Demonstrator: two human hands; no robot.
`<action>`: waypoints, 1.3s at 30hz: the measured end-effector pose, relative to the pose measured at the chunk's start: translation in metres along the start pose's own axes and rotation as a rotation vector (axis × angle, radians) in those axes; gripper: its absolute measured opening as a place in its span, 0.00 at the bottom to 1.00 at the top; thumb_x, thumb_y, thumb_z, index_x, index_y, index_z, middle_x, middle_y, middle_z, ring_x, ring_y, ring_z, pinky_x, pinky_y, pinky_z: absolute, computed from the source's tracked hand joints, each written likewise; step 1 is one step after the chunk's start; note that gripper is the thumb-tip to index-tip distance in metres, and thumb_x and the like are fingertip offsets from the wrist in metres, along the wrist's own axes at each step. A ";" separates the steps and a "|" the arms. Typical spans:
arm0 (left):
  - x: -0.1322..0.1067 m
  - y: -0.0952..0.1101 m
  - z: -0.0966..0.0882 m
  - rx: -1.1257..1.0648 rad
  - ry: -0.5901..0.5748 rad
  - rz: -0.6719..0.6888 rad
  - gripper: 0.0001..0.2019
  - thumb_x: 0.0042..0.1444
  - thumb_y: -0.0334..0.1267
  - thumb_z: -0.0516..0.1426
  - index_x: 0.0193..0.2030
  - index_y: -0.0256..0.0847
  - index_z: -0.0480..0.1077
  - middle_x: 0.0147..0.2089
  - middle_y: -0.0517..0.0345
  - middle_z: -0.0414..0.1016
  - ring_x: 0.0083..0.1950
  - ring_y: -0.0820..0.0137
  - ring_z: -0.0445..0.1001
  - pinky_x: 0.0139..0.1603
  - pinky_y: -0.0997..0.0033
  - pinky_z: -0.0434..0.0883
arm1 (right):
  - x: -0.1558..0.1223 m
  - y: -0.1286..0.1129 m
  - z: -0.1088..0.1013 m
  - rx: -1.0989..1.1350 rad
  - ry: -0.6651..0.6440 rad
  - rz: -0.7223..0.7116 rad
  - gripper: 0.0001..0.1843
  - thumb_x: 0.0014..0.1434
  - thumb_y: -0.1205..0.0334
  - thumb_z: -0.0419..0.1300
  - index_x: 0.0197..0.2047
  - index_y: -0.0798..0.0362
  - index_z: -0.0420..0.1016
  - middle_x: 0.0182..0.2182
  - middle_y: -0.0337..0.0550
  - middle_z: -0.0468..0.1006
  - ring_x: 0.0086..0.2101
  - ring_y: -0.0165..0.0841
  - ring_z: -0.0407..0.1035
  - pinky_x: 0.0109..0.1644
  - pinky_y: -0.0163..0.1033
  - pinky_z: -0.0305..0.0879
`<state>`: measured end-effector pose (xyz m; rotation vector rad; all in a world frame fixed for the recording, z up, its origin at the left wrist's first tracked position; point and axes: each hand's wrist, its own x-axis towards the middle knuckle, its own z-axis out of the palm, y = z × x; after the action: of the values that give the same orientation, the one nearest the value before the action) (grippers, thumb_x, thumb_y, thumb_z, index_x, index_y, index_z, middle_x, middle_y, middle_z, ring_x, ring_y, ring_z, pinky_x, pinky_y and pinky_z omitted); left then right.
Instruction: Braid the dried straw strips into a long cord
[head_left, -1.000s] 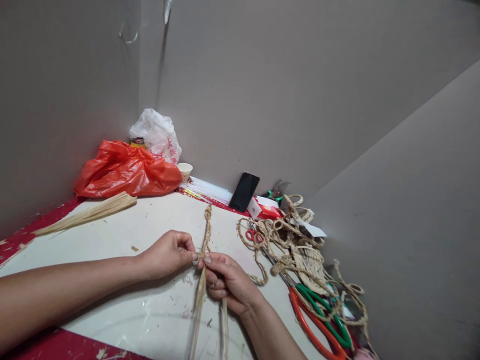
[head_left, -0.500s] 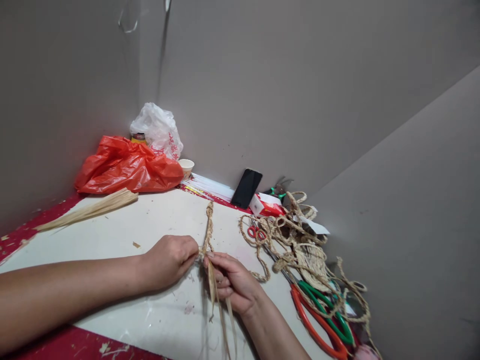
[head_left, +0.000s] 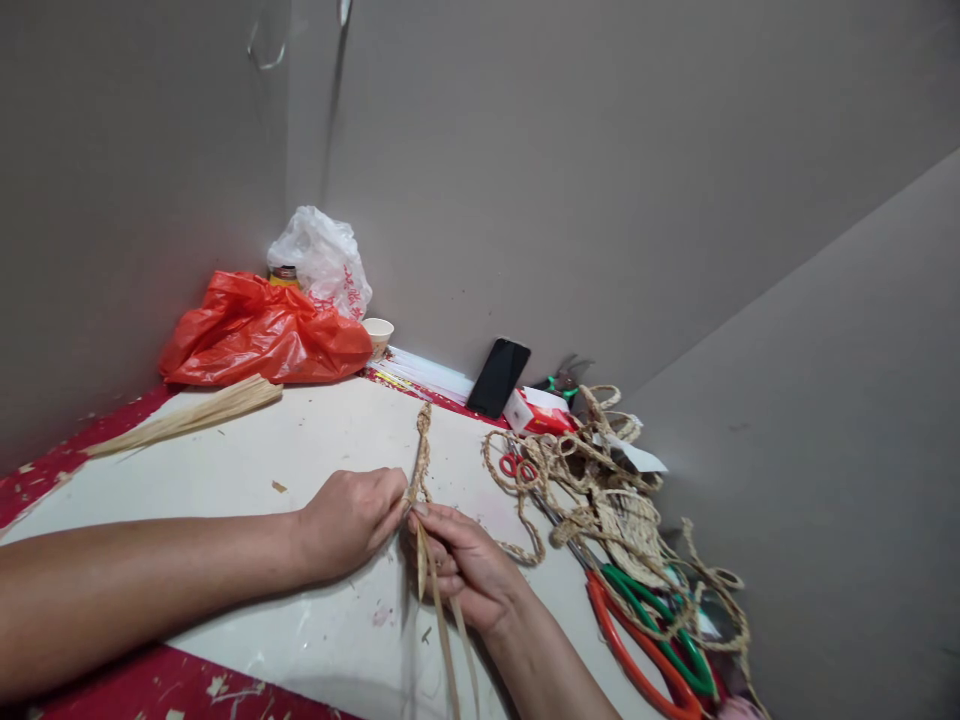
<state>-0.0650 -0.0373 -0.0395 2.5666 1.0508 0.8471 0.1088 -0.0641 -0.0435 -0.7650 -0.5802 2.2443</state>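
Note:
A tan straw braid (head_left: 424,440) runs away from my hands over the white board (head_left: 330,620). My left hand (head_left: 356,520) is closed, its fingertips pinching the near end of the braid. Right beside it, my right hand (head_left: 461,565) is closed too, with thumb and fingers on the straw strands (head_left: 441,610). Loose ends of those strands hang down from the right hand toward the near edge. The fingertips of both hands almost meet, and the exact crossing of the strands between them is hidden.
At right lie a heap of braided straw cord (head_left: 622,520), large scissors with red and green handles (head_left: 645,640) and small red-handled scissors (head_left: 519,467). A phone (head_left: 499,377) leans at the wall. Farther left are a paper cup (head_left: 378,335), a red plastic bag (head_left: 262,335) and a straw bundle (head_left: 195,412).
My left hand has shifted slightly right, closer to my right hand. The whole view has moved a little; both hands still grip the straw.

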 end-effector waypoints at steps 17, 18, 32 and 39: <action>0.007 -0.002 0.009 -0.959 -0.278 -0.333 0.14 0.60 0.47 0.47 0.29 0.39 0.58 0.21 0.67 0.59 0.23 0.78 0.56 0.26 0.77 0.55 | -0.003 -0.004 0.009 -0.286 0.060 -0.076 0.13 0.58 0.56 0.59 0.28 0.57 0.66 0.13 0.28 0.57 0.13 0.18 0.36 0.14 0.25 0.32; 0.008 -0.003 0.010 -1.035 -0.283 -0.348 0.14 0.59 0.47 0.48 0.29 0.39 0.59 0.21 0.67 0.59 0.23 0.78 0.56 0.26 0.77 0.55 | -0.004 -0.004 0.010 -0.301 0.067 -0.083 0.14 0.58 0.56 0.59 0.28 0.57 0.66 0.13 0.28 0.57 0.13 0.18 0.37 0.14 0.25 0.32; 0.015 -0.003 0.000 -1.257 -0.289 -0.551 0.11 0.51 0.43 0.57 0.29 0.37 0.62 0.18 0.69 0.57 0.18 0.82 0.49 0.19 0.78 0.45 | -0.004 -0.006 0.003 -0.186 0.051 -0.048 0.15 0.53 0.58 0.63 0.25 0.56 0.62 0.12 0.26 0.56 0.13 0.16 0.37 0.13 0.24 0.33; 0.012 -0.003 0.001 -0.972 -0.200 -0.395 0.08 0.51 0.39 0.55 0.28 0.36 0.66 0.23 0.66 0.61 0.25 0.79 0.56 0.27 0.78 0.56 | -0.004 -0.003 0.004 -0.088 0.052 0.009 0.15 0.51 0.59 0.65 0.26 0.56 0.63 0.11 0.26 0.57 0.13 0.16 0.36 0.13 0.23 0.33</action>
<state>-0.0590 -0.0266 -0.0361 1.5309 0.7628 0.7179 0.1097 -0.0659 -0.0371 -0.8694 -0.6545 2.2126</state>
